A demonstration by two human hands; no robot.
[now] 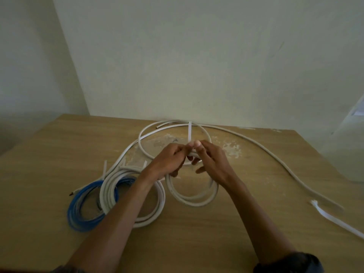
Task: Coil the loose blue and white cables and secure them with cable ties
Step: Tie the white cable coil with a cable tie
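Note:
A small white cable coil (192, 200) lies at the middle of the wooden table (197, 243), its far side lifted between my hands. My left hand (169, 160) and my right hand (211, 162) meet over that far side, fingers pinched around a white cable tie (189, 133) whose tail sticks straight up. A loose length of the same white cable (256, 143) loops behind my hands and runs off to the right. Left of centre a larger white coil (112, 186) rests partly on a blue coil (78, 211).
A spare white cable tie (334, 219) lies near the table's right edge. Short white tie tails (105, 168) stick up by the large coil. The wall stands right behind the table's far edge, and a pale object (350, 154) stands at the right.

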